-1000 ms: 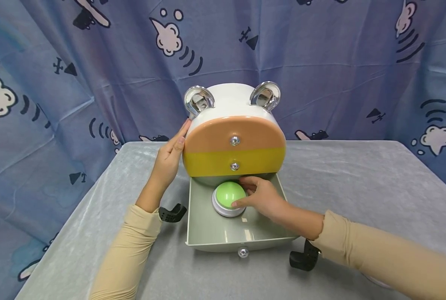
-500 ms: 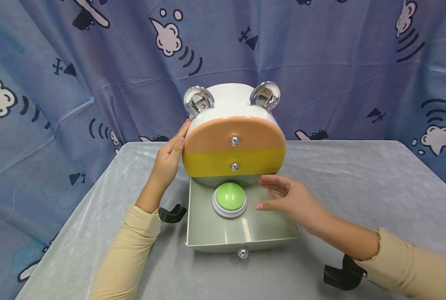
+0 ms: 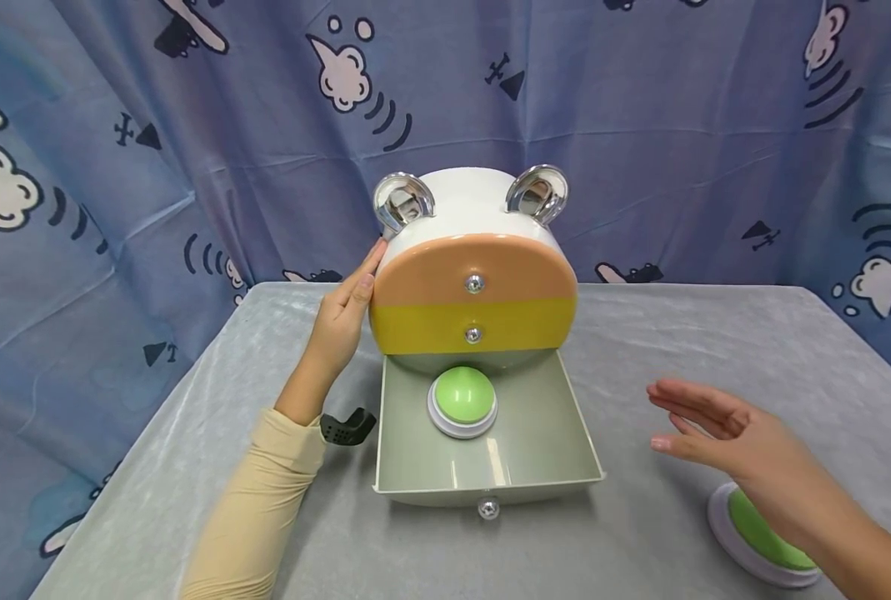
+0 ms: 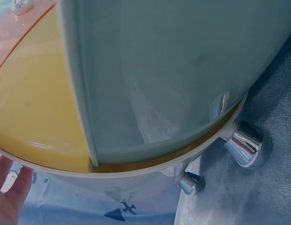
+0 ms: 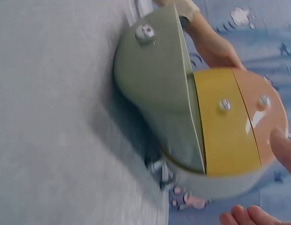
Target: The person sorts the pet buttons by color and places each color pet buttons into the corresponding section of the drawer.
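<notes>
A small rounded chest of drawers [image 3: 460, 271] has a white body, an orange and a yellow drawer front and silver ear-like handles. Its bottom grey-green drawer [image 3: 546, 442] is pulled out. A green domed button with a white base [image 3: 463, 396] sits in that drawer. My left hand [image 3: 334, 325] rests against the chest's left side, fingers extended. To the right of the drawer, my right hand [image 3: 738, 442] is in the air with loosely spread fingers, holding nothing. Partly hidden beneath it, a second green button [image 3: 768, 533] lies on the table.
A grey cloth covers the table [image 3: 678, 333]. Behind it hangs a blue patterned curtain [image 3: 625, 167]. Short silver feet [image 4: 248, 143] show under the chest in the left wrist view. A black wrist-camera mount [image 3: 347, 427] juts from the left wrist.
My right hand has let go of the green button in the drawer and moved right, out over the table. My left hand stays against the chest. The second button has come into view.
</notes>
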### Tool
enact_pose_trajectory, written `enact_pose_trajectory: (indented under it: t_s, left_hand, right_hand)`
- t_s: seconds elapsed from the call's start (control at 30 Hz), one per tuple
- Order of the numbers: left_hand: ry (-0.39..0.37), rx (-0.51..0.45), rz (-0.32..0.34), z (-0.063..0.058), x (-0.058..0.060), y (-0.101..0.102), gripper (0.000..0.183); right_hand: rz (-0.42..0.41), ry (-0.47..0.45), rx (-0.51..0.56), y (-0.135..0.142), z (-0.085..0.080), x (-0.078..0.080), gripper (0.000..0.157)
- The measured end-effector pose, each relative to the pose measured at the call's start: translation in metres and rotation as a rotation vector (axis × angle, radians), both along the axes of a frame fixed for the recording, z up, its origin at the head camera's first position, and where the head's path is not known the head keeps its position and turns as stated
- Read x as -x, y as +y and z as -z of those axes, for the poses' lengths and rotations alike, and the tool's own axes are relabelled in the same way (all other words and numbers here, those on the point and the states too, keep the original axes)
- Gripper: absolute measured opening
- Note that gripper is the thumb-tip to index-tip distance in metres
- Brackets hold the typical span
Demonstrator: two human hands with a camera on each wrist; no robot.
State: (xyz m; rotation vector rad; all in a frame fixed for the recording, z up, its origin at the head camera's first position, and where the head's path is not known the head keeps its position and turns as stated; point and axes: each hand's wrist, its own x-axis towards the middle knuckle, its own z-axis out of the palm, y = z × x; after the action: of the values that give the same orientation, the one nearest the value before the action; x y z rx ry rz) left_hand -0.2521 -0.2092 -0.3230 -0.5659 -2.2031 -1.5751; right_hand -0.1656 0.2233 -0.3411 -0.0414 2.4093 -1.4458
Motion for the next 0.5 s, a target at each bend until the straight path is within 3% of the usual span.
enact_pose_trajectory:
  t_s: [0.2, 0.43, 0.5]
  left_hand:
    - [0.004, -0.007, 0.005, 0.0, 0.0, 0.001, 0.044]
    - [0.008, -0.007, 0.004, 0.001, 0.001, 0.0, 0.044]
    - [0.012, -0.007, 0.003, 0.001, 0.001, 0.0, 0.044]
  right_hand:
    - [0.031, -0.102, -0.113, 0.032, 0.005, -0.01, 0.084]
    - [0.019, -0.24, -0.115, 0.054, 0.005, -0.014, 0.092]
    - [-0.002, -0.238, -0.137, 0.063, 0.01, -0.014, 0.092]
